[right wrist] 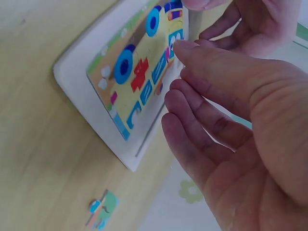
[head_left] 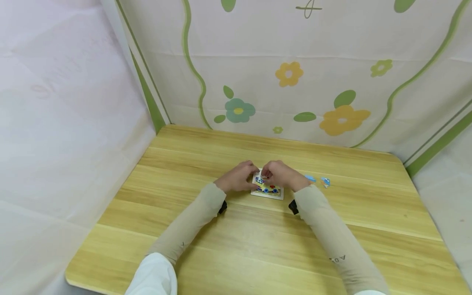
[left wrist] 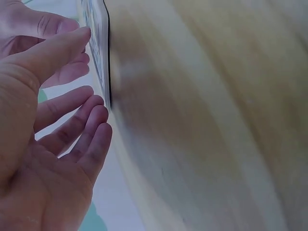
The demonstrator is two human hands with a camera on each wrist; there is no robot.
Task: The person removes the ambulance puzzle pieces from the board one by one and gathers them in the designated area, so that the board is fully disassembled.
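A small white puzzle board (head_left: pixel 267 195) lies on the wooden table, its picture a yellow ambulance (right wrist: pixel 137 72) with blue wheels and a red cross. The left hand (head_left: pixel 239 177) is at the board's left side, thumb reaching over its edge and the other fingers spread behind it, loosely bent. Over the upper left part of the board is the right hand (head_left: pixel 280 174), its thumb tip low over the ambulance's front end. The thumb covers the index fingertip in the right wrist view, so I cannot tell whether a piece is between them.
Two loose blue puzzle pieces, one nearer (head_left: pixel 310 178) and one farther out (head_left: pixel 326 182), lie right of the board. The wooden table (head_left: pixel 236 246) meets a flower-printed curtain (head_left: pixel 258 90) at the back, and a plain white sheet (head_left: pixel 73 143) hangs on the left.
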